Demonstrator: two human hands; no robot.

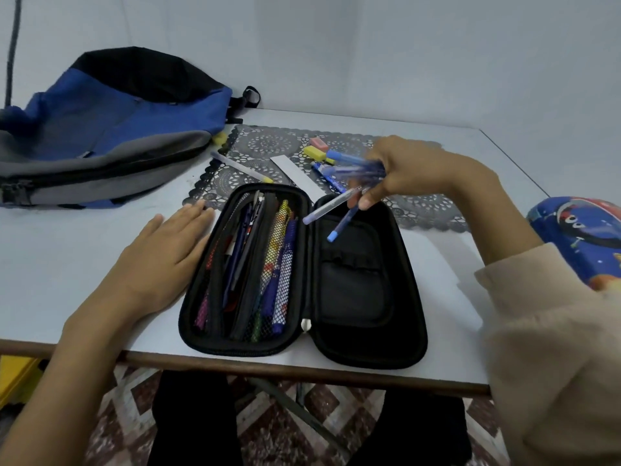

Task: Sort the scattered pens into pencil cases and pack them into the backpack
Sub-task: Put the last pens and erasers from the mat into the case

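Gripping a bundle of blue pens [363, 173], the right hand [400, 173] hangs over the far end of the black pencil case [356, 297], above its right half, with the fingers curled round the barrels. The bundle is blurred, so I count perhaps 4 or 5 pens, not surely. 2 of them hang lower, pointing toward the bare right half. The left hand [161, 260] lies flat and relaxed on the table [67, 257], just beside the left edge of the case, holding nothing. The case's left half is full of pens under its mesh. To do this step well, I think the pens should first be turned parallel to the long side of the case and then laid together into the right half, while the left hand steadies the case against sliding. Beyond the case, 1 loose pen [240, 167] lies on the lace mat [268, 146]. The backpack [111, 129] lies beyond and left of the case.
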